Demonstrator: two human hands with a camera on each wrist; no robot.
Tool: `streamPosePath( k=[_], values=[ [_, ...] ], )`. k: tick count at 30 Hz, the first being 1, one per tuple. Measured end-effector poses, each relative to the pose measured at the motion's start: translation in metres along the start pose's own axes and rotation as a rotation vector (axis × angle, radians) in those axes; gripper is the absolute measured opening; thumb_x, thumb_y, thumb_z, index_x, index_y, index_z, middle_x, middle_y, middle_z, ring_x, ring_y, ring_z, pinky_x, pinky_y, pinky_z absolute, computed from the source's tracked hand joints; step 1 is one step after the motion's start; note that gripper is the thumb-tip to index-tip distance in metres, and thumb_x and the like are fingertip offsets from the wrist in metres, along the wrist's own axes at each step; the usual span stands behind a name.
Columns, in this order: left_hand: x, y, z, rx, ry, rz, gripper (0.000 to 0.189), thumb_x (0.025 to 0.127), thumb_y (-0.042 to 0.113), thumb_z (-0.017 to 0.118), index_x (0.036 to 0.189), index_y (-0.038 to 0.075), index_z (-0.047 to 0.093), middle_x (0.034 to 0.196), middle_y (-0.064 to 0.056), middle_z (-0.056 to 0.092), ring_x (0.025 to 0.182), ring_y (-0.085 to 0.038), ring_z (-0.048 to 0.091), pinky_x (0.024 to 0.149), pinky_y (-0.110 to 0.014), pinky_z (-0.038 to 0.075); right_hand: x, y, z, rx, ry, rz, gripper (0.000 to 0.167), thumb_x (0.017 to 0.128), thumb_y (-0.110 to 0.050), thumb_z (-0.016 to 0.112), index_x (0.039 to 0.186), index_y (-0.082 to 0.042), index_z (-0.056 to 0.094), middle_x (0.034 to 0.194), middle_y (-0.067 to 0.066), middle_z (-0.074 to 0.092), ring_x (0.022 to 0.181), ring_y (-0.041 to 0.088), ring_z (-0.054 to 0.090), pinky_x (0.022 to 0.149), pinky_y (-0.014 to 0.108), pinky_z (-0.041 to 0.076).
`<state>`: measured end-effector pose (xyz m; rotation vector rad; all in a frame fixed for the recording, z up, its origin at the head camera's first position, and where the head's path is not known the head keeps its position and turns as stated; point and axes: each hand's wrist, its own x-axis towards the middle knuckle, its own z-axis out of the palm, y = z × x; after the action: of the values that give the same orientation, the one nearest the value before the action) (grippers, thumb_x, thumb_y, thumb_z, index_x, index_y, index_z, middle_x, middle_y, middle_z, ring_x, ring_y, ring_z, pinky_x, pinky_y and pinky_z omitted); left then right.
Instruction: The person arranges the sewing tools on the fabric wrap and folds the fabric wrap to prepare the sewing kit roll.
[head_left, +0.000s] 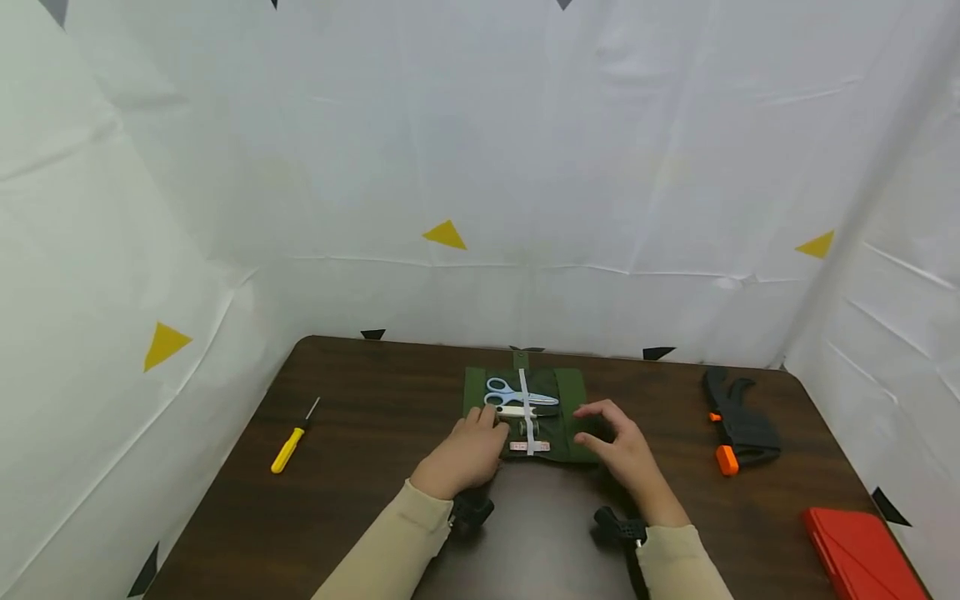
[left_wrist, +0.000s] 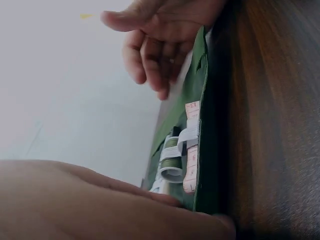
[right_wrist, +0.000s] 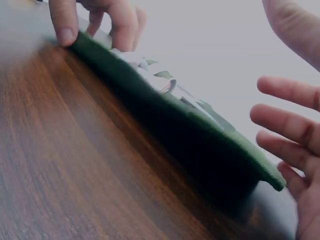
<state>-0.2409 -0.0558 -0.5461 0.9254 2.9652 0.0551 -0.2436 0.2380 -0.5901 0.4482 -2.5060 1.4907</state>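
An unfolded green fabric sewing kit [head_left: 572, 398] lies near the table's far edge. Under its white elastic strap [head_left: 523, 387] sit light-blue scissors [head_left: 501, 398], a slim white-handled tool [head_left: 512, 412], a spool of green thread [left_wrist: 172, 164] and a pinkish tape measure [left_wrist: 191, 167]. My left hand [head_left: 467, 452] pinches the kit's near left corner, thumb at the edge and fingers over the top in the right wrist view. Beside the right edge, my right hand [head_left: 628, 452] is held with thumb and fingers spread, nothing between them. The kit's near edge shows raised above the wood in the right wrist view.
A yellow-handled screwdriver [head_left: 288, 450] lies at the left of the brown table [head_left: 375, 392]. To the right are a black clamp with orange parts [head_left: 746, 429] and a red case [head_left: 862, 550]. White sheeting [head_left: 525, 167] stands behind and at both sides.
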Motion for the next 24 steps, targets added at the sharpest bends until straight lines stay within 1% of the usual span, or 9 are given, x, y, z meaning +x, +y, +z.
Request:
streamPosePath(
  k=[2,4,6,9,13,16,19,21,24],
  values=[
    [0.001,-0.002,-0.001,-0.007,0.002,0.023,0.021,0.106,0.012,0.069,0.127,0.012,0.073,0.134,-0.013,0.058,0.107,-0.023,0.053,0.090,-0.037,0.055,0.000,0.000,-0.001,0.009,-0.038,0.001,0.035,0.095,-0.010,0.085,0.127,-0.015,0.073,0.136,0.009,0.072,0.132,0.015,0.061,0.115,0.031,0.044],
    [0.003,-0.004,-0.001,-0.026,0.018,0.029,0.026,0.107,0.006,0.065,0.131,0.014,0.073,0.131,-0.012,0.059,0.105,-0.022,0.053,0.087,-0.035,0.055,0.001,0.000,-0.002,0.024,-0.071,0.006,0.040,0.093,-0.012,0.087,0.130,-0.016,0.072,0.140,0.010,0.070,0.136,0.020,0.059,0.116,0.024,0.041],
    [0.005,-0.005,-0.001,-0.056,0.039,0.021,0.027,0.108,0.006,0.064,0.131,0.016,0.074,0.125,-0.009,0.061,0.103,-0.020,0.054,0.085,-0.033,0.055,0.002,0.000,-0.003,0.034,-0.110,0.007,0.046,0.090,-0.014,0.089,0.132,-0.016,0.071,0.144,0.011,0.068,0.140,0.026,0.057,0.116,0.016,0.036],
    [0.006,-0.009,-0.002,-0.116,0.069,0.007,0.023,0.110,0.009,0.064,0.125,0.020,0.077,0.116,-0.003,0.063,0.102,-0.017,0.059,0.085,-0.030,0.057,0.002,-0.001,-0.002,0.031,-0.162,-0.007,0.053,0.088,-0.018,0.093,0.135,-0.016,0.070,0.147,0.013,0.064,0.147,0.036,0.053,0.114,0.009,0.032],
    [0.006,-0.014,-0.006,-0.190,0.086,0.010,0.016,0.110,0.011,0.064,0.116,0.019,0.077,0.108,0.000,0.066,0.097,-0.014,0.065,0.085,-0.027,0.059,0.000,-0.002,-0.002,0.027,-0.205,-0.016,0.058,0.086,-0.019,0.094,0.138,-0.016,0.068,0.155,0.017,0.058,0.156,0.042,0.043,0.113,0.008,0.030],
    [0.005,-0.017,-0.009,-0.244,0.089,0.017,0.014,0.111,0.012,0.062,0.116,0.017,0.075,0.107,-0.001,0.067,0.090,-0.012,0.066,0.080,-0.025,0.059,-0.001,-0.004,-0.002,0.020,-0.216,0.011,0.063,0.084,-0.022,0.097,0.139,-0.020,0.067,0.158,0.015,0.056,0.158,0.039,0.043,0.114,0.009,0.031],
    [0.003,-0.019,-0.010,-0.283,0.091,0.021,0.011,0.112,0.016,0.063,0.116,0.017,0.073,0.107,-0.001,0.067,0.087,-0.010,0.067,0.078,-0.025,0.058,-0.001,-0.004,0.000,-0.012,-0.225,0.040,0.065,0.082,-0.026,0.098,0.140,-0.023,0.068,0.156,0.009,0.060,0.152,0.033,0.049,0.117,0.018,0.037],
    [0.002,-0.022,-0.011,-0.296,0.089,0.027,0.009,0.111,0.019,0.065,0.115,0.017,0.073,0.107,0.000,0.067,0.087,-0.010,0.067,0.078,-0.025,0.058,0.000,-0.004,0.001,-0.030,-0.227,0.061,0.066,0.081,-0.029,0.099,0.139,-0.024,0.069,0.153,0.006,0.062,0.149,0.030,0.052,0.122,0.031,0.040],
    [0.002,-0.026,-0.011,-0.322,0.076,0.026,0.008,0.111,0.018,0.065,0.115,0.017,0.071,0.111,0.000,0.068,0.091,-0.009,0.067,0.081,-0.025,0.059,0.003,-0.004,0.001,-0.042,-0.244,0.056,0.066,0.081,-0.029,0.098,0.139,-0.022,0.069,0.155,0.008,0.061,0.151,0.033,0.051,0.124,0.054,0.040]
  ],
)
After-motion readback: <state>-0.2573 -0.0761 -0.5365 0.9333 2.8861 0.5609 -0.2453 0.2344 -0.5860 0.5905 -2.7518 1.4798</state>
